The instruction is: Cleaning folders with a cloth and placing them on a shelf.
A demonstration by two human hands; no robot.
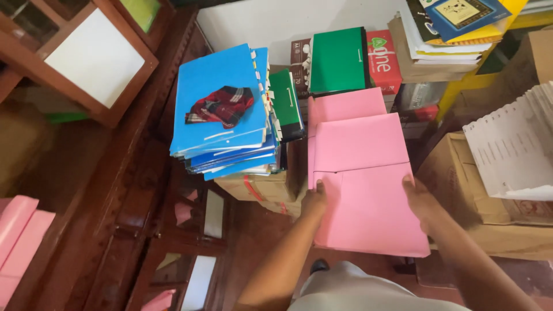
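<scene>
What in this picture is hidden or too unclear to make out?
All from the head view:
- What lies under the pink folders: they cover it.
- The fingers of the left hand and right hand: mostly tucked behind the front folder's edges.
- What the dark red checked cloth is: crumpled on the blue folders.
- Lower folders in the blue stack: only edges show.
- The white tabbed sheets: cut off by the right edge.
</scene>
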